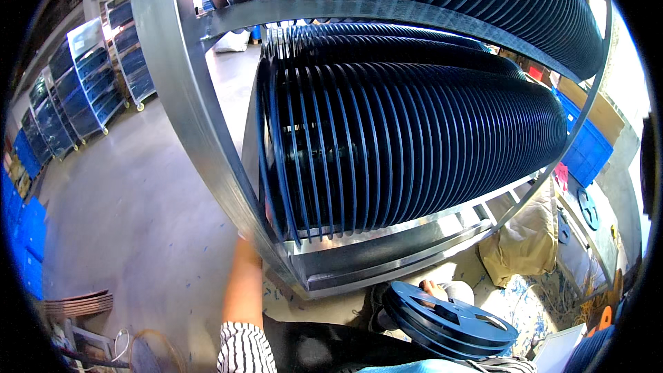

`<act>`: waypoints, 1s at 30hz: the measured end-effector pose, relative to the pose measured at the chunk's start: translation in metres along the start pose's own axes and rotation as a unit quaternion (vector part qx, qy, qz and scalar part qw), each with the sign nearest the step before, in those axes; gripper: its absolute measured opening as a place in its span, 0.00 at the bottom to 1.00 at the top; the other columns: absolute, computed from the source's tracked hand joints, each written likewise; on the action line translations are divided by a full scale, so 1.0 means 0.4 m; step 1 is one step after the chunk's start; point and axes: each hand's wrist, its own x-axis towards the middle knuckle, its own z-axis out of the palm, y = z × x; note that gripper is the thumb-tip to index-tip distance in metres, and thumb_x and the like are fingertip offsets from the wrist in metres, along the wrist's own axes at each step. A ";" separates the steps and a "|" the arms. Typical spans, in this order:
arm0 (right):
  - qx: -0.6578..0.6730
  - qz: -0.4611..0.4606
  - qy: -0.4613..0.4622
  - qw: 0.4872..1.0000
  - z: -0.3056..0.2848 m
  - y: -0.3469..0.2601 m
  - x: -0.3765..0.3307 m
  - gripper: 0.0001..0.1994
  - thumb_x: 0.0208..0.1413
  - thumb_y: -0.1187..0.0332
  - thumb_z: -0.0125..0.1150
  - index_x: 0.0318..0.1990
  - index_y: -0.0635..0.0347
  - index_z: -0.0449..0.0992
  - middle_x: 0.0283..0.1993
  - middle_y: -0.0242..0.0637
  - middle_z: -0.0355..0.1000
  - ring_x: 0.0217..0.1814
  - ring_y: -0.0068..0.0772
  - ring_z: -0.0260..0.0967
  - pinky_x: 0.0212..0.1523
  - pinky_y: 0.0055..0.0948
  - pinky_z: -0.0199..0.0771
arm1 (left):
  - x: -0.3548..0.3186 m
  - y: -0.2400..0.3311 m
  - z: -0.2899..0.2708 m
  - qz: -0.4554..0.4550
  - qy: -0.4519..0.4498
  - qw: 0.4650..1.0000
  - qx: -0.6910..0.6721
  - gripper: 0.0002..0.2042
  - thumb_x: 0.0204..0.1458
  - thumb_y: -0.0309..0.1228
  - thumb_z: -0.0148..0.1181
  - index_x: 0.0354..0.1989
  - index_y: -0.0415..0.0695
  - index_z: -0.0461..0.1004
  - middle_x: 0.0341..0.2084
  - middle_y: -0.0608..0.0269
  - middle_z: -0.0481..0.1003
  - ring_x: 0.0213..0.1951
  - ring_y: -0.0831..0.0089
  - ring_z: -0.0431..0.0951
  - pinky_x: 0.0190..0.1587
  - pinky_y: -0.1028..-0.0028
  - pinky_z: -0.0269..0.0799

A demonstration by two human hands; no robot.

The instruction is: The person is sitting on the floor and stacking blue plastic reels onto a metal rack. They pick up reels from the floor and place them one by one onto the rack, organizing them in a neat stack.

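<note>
- A small stack of dark blue reels [449,321] lies low in the head view, right of centre, just below the bottom rail of the metal rack [176,97].
- The reels lie nearly flat, their round faces turned up and tipped a little toward the right; the stack's axis runs roughly up toward the camera, and the spoked hub of the top reel shows plainly.
- The right hand [434,290] is at the far edge of the stack, fingers curled over the rim; only a small part of it shows, so its grip seems closed on the reels, holding them from behind.
- The left forearm [243,283] rises from a striped sleeve [238,349] at the lower edge and runs straight up toward the rack's frame.
- The left hand itself is hidden behind the frame; I cannot tell how its grip stands.
- On the rack, a long row of reels [414,145] stands on edge, packed face to face, the row running left to right across the shelf; more rows sit on the shelf above.
- Farther off on the concrete floor [131,193], at left, other racks [90,76] stand by blue crates [27,235].
</note>
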 end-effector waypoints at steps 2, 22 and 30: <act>0.004 -0.001 0.004 1.000 0.000 0.002 0.010 0.25 0.54 0.77 0.51 0.60 0.44 0.66 0.29 0.49 0.70 0.26 0.45 0.65 0.34 0.38 0.68 | 0.010 0.009 -0.011 0.001 0.003 1.000 0.003 0.12 0.56 0.32 0.56 0.44 0.38 0.74 0.33 0.66 0.76 0.37 0.78 0.73 0.40 0.75 0.71; 0.000 -0.025 0.012 1.000 0.025 -0.009 0.083 0.28 0.54 0.80 0.50 0.62 0.42 0.66 0.28 0.49 0.70 0.24 0.45 0.64 0.33 0.37 0.68 | 0.044 -0.271 -0.044 0.053 0.055 0.995 -0.057 0.14 0.58 0.35 0.53 0.45 0.38 0.74 0.34 0.66 0.76 0.39 0.77 0.73 0.42 0.76 0.70; 0.069 -0.060 0.058 0.994 -0.002 -0.040 0.079 0.29 0.54 0.81 0.50 0.63 0.41 0.65 0.27 0.50 0.70 0.23 0.44 0.64 0.32 0.37 0.68 | -0.222 -0.094 -0.014 0.032 0.261 0.962 0.068 0.30 0.57 0.34 0.55 0.67 0.40 0.55 0.57 0.60 0.66 0.54 0.74 0.66 0.58 0.76 0.59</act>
